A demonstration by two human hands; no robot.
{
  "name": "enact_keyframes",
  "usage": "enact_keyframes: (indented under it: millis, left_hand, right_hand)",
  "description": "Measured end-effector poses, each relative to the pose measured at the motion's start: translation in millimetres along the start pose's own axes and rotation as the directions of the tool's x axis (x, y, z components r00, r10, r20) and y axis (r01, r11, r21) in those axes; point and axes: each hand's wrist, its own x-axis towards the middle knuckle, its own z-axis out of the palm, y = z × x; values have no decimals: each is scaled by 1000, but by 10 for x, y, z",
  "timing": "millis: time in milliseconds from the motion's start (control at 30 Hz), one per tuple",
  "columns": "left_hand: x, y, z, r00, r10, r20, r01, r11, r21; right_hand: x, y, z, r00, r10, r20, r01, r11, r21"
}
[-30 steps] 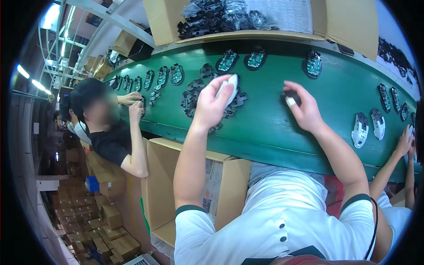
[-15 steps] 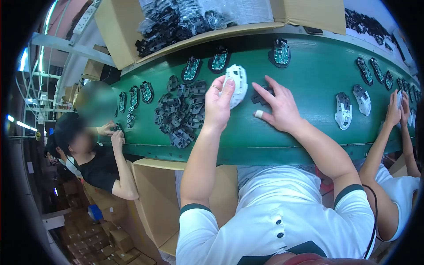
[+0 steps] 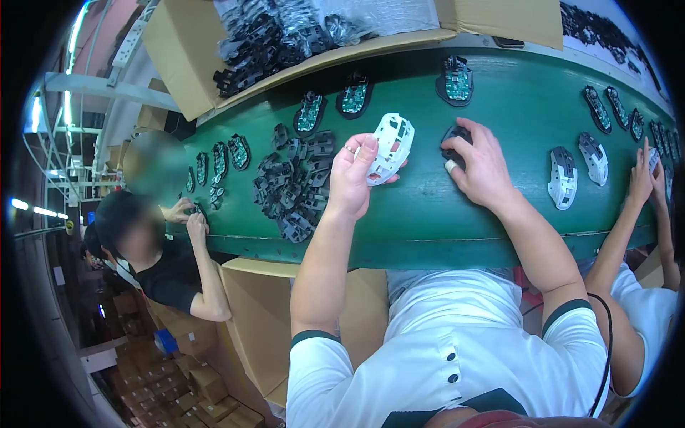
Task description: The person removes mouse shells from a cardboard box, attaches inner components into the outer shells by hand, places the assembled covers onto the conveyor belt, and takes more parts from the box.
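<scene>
In my left hand (image 3: 352, 175) is a white plastic mouse shell (image 3: 394, 148), pinched between thumb and fingers, with its cut-outs showing. To its right, my right hand (image 3: 479, 162) closes on a dark grey plastic mouse part (image 3: 452, 141) low over the green bench; its far side is partly under the fingers. A pale wrap covers the tip of my right thumb. Left of my hands lies a heap of dark grey plastic parts (image 3: 289, 189), the same colour as the held one.
Mouse bases with green circuit boards (image 3: 454, 82) line the bench's far side. Two white-and-grey mouse shells (image 3: 563, 178) lie to the right. A cardboard box (image 3: 321, 60) of dark parts stands behind. Co-workers' hands (image 3: 189, 214) work at left, others (image 3: 644, 175) at right.
My right hand has gone from spread fingers over the dark part to gripping it, shifting right and away from me. My left hand has turned the white shell, showing its cut-outs.
</scene>
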Motion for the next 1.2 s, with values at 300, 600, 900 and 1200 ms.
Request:
enact_keyframes:
  millis: [300, 600, 900, 1200]
  left_hand:
    - [-46, -179, 114, 999, -48, 2, 47, 986, 157]
    - [-106, -240, 161, 999, 15, 49, -29, 952, 304]
    - [-166, -154, 157, 997, 75, 34, -81, 961, 263]
    - [-231, -36, 86, 974, 88, 207, -192, 807, 558]
  right_hand:
    - [93, 176, 193, 996, 82, -45, 10, 387, 922]
    - [-6, 9, 251, 988, -107, -107, 139, 366, 920]
    - [47, -114, 108, 937, -292, -193, 350, 757, 552]
    - [-21, -166, 231, 925, -99, 367, -349, 162, 923]
